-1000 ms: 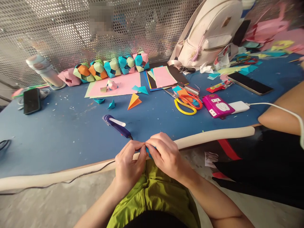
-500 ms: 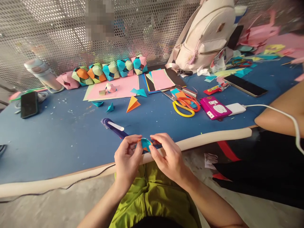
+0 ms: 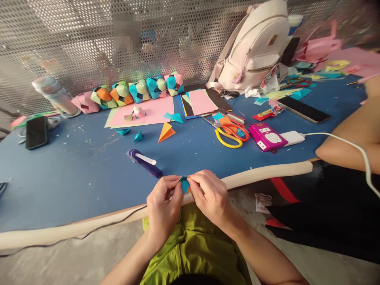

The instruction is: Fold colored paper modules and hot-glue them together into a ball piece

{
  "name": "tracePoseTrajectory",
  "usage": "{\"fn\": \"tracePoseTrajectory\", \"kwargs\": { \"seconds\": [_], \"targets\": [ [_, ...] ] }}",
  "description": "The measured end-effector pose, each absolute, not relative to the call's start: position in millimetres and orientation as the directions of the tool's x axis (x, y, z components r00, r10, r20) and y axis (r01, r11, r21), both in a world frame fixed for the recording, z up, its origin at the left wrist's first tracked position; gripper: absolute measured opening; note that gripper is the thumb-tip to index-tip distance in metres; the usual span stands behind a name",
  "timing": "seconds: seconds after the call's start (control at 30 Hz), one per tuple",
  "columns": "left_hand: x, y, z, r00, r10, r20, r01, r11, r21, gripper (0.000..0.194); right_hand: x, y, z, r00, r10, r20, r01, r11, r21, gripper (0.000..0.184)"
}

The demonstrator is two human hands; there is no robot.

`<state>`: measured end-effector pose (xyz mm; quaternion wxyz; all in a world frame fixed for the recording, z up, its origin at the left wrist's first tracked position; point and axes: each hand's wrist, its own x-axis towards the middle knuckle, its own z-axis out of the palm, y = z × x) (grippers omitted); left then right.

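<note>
Between my two hands, over the table's padded edge, is a small folded paper piece (image 3: 185,186), mostly blue with a bit of orange. My left hand (image 3: 165,198) pinches its left side between thumb and fingers. The right side is gripped the same way by my right hand (image 3: 210,194). Fingers cover much of the piece. Just beyond my left hand lies a dark blue stapler (image 3: 144,162). Farther back are an orange folded paper (image 3: 166,132) and small blue folded pieces (image 3: 138,136).
Several folded paper balls (image 3: 120,94) line the mesh wall, beside a bottle (image 3: 56,95). Scissors (image 3: 231,134), a magenta power adapter (image 3: 267,136), a phone (image 3: 304,109) and a backpack (image 3: 252,51) stand to the right. Another person's arm (image 3: 350,134) rests at the right edge.
The paper piece has turned in my fingers: its orange rim no longer shows along the top, and blue faces me. My hands have drawn slightly closer together.
</note>
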<state>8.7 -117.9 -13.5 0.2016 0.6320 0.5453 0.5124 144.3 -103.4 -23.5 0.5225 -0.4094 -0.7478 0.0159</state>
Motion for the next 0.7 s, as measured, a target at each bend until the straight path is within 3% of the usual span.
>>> {"fn": "tracePoseTrajectory", "kwargs": {
  "seconds": [0.3,0.5,0.6,0.7],
  "targets": [
    [10.2,-117.0,-18.8,-0.148,0.862,0.484,0.481,-0.365,0.797,0.010,143.9,-102.1,-24.1,-0.162,0.617,0.770,0.603,0.680,-0.418,0.011],
    [7.8,-116.0,-17.2,-0.223,0.930,0.293,0.276,-0.228,0.934,0.012,147.2,-105.5,-24.7,-0.152,0.700,0.698,0.535,0.652,-0.537,0.017],
    [7.7,-117.6,-13.9,-0.240,0.938,0.249,0.189,-0.207,0.960,0.014,147.9,-108.8,-24.3,-0.127,0.699,0.704,0.568,0.633,-0.526,0.004],
    [8.1,-120.6,-10.9,-0.203,0.960,0.191,0.115,-0.171,0.979,0.015,146.8,-109.5,-23.8,-0.094,0.711,0.697,0.574,0.611,-0.545,0.017]
  ]
}}
